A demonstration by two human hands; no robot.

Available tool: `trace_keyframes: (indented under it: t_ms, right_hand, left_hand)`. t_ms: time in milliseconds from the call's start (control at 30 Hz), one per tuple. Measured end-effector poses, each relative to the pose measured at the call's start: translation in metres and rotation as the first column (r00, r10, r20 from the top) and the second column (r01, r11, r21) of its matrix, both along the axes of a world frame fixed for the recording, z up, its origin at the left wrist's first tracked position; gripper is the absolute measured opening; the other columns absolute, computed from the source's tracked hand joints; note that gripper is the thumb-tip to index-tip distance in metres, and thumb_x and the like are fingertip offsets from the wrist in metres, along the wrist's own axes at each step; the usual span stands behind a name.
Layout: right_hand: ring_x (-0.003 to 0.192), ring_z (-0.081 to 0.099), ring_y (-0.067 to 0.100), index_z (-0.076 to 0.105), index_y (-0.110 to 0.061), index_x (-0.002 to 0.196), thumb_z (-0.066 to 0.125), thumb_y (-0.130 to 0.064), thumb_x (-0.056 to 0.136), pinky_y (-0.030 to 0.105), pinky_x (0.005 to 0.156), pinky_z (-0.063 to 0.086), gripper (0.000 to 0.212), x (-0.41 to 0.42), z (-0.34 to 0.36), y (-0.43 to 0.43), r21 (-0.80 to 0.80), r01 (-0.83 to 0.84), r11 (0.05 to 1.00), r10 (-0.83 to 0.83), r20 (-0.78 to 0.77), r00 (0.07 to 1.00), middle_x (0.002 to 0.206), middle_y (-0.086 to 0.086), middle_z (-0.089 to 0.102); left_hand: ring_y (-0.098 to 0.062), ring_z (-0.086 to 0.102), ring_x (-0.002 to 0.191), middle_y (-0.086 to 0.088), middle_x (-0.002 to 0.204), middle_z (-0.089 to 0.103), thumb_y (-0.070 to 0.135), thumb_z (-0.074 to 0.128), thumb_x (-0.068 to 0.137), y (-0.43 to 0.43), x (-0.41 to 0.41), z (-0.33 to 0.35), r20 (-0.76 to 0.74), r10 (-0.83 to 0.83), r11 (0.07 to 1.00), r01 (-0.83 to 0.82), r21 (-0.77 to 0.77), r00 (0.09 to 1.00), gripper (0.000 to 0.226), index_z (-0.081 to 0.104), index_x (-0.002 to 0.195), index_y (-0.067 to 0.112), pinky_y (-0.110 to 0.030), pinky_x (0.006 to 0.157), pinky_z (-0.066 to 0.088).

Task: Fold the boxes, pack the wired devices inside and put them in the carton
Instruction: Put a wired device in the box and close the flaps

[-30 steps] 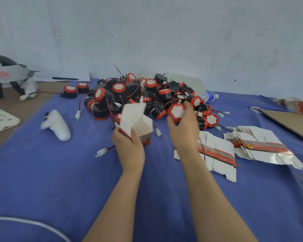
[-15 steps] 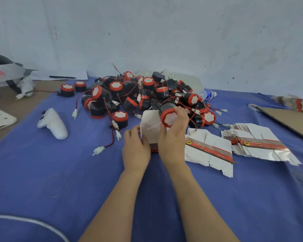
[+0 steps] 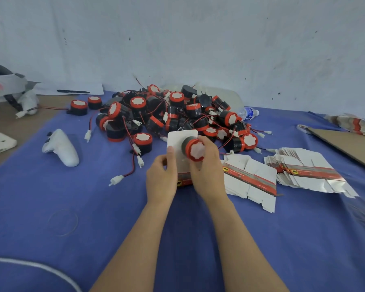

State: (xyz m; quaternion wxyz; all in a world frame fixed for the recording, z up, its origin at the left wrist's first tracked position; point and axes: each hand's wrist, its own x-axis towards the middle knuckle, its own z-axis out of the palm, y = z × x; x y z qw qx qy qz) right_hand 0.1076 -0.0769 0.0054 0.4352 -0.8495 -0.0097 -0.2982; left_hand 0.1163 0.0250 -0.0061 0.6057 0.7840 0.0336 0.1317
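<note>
We've got the folded box pinched in our left hand, thumb on its near face. Our right hand is wrapped round one wired device, red cap facing us, right at the box's open top, so both sit between the two hands.

The box is thin card, so we reckon it's light and crushes easily. Better to hold it by the side walls low down, not by the loose top flap. The device looks like hard, chunky plastic. We'd grab the black barrel and mind the wire, which we can't see here.

Both forearms reach forward, hands close side by side. The pile of devices sits just beyond the hands, with the flat boxes just right of the right hand.
</note>
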Motion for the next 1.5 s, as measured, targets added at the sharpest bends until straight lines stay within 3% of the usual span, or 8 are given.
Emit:
trace_keyframes:
  t_ms: [100, 233, 700, 933, 1033, 1233, 1367, 1500]
  right_hand:
    - [0.119, 0.045, 0.016, 0.047, -0.026, 0.136, 0.064, -0.018, 0.089, 0.031, 0.099, 0.041, 0.051, -0.001, 0.007, -0.002, -0.151, -0.074, 0.986, 0.066, -0.058, 0.996, 0.133, -0.006, 0.052]
    - [0.117, 0.043, 0.024, 0.046, -0.028, 0.136, 0.062, -0.048, 0.087, 0.042, 0.098, 0.04, 0.056, -0.002, 0.011, -0.008, -0.272, -0.062, 0.96, -0.014, -0.269, 0.963, 0.123, 0.001, 0.058]
    - [0.118, 0.046, 0.027, 0.046, -0.017, 0.134, 0.045, -0.043, 0.097, 0.043, 0.098, 0.039, 0.045, 0.0, 0.011, -0.002, -0.301, -0.022, 0.953, -0.074, -0.303, 0.95, 0.125, 0.007, 0.057]
    - [0.106, 0.049, 0.024, 0.062, -0.023, 0.12, 0.04, -0.033, 0.099, 0.038, 0.091, 0.041, 0.032, 0.001, 0.012, 0.007, -0.519, -0.082, 0.851, -0.103, -0.318, 0.943, 0.119, 0.003, 0.053]
    - [0.101, 0.053, 0.025, 0.061, -0.018, 0.117, 0.042, -0.032, 0.098, 0.039, 0.089, 0.044, 0.03, 0.002, 0.015, 0.009, -0.501, -0.019, 0.865, -0.176, -0.339, 0.924, 0.116, 0.005, 0.052]
    - [0.104, 0.06, 0.023, 0.056, -0.016, 0.121, 0.041, -0.008, 0.095, 0.036, 0.086, 0.049, 0.032, -0.005, 0.022, -0.002, -0.222, 0.067, 0.973, -0.134, -0.299, 0.945, 0.115, 0.003, 0.067]
    - [0.109, 0.055, 0.028, 0.066, -0.017, 0.116, 0.044, -0.019, 0.096, 0.038, 0.089, 0.048, 0.03, -0.002, 0.029, -0.041, -0.155, 0.416, 0.896, -0.438, -0.162, 0.884, 0.121, 0.01, 0.062]
    - [0.119, 0.039, 0.033, 0.067, -0.007, 0.102, 0.037, -0.044, 0.099, 0.036, 0.085, 0.039, 0.048, -0.002, 0.019, -0.066, -0.186, 0.403, 0.896, -0.44, -0.488, 0.754, 0.11, 0.021, 0.06]
  left_hand:
    - [-0.003, 0.054, 0.072, 0.014, 0.078, 0.058, 0.054, 0.041, 0.095, 0.002, 0.001, 0.0, -0.032, -0.027, 0.997, 0.025, -0.072, 0.999, 0.035, 0.058, 0.088, 0.024, -0.019, 0.058, 0.039]
    - [-0.009, 0.045, 0.056, 0.004, 0.065, 0.05, 0.029, 0.039, 0.099, -0.001, -0.002, 0.003, 0.008, 0.001, 0.999, -0.001, -0.042, 1.0, 0.031, 0.048, 0.071, 0.018, -0.02, 0.047, 0.03]
    - [-0.017, 0.038, 0.06, -0.005, 0.067, 0.044, 0.016, 0.03, 0.101, 0.001, 0.002, 0.007, -0.019, -0.018, 0.997, 0.016, -0.081, 1.0, 0.034, 0.038, 0.068, 0.01, -0.03, 0.055, 0.03]
    - [-0.016, 0.037, 0.062, -0.002, 0.068, 0.043, 0.021, 0.03, 0.102, 0.003, 0.003, 0.006, -0.027, -0.053, 0.995, 0.051, -0.081, 0.998, 0.037, 0.039, 0.067, 0.013, -0.027, 0.052, 0.028]
    - [-0.011, 0.047, 0.065, 0.002, 0.073, 0.052, 0.028, 0.034, 0.102, 0.0, -0.001, 0.007, 0.001, -0.076, 0.99, 0.076, -0.118, 0.997, 0.034, 0.049, 0.073, 0.017, -0.014, 0.052, 0.036]
    - [-0.027, 0.058, 0.093, -0.007, 0.094, 0.064, 0.039, 0.056, 0.092, -0.001, 0.0, -0.005, -0.015, -0.114, 0.988, 0.115, 0.105, 0.993, 0.025, 0.053, 0.095, 0.014, -0.036, 0.075, 0.052]
    - [-0.025, 0.051, 0.106, 0.004, 0.091, 0.056, 0.035, 0.058, 0.09, -0.001, 0.002, -0.006, -0.05, -0.09, 0.986, 0.096, 0.139, 0.995, 0.018, 0.046, 0.096, 0.024, -0.04, 0.085, 0.05]
    - [-0.023, 0.046, 0.109, 0.005, 0.091, 0.054, 0.032, 0.058, 0.089, -0.003, 0.002, -0.005, -0.039, -0.076, 0.988, 0.081, 0.133, 0.996, 0.017, 0.045, 0.097, 0.024, -0.037, 0.085, 0.048]
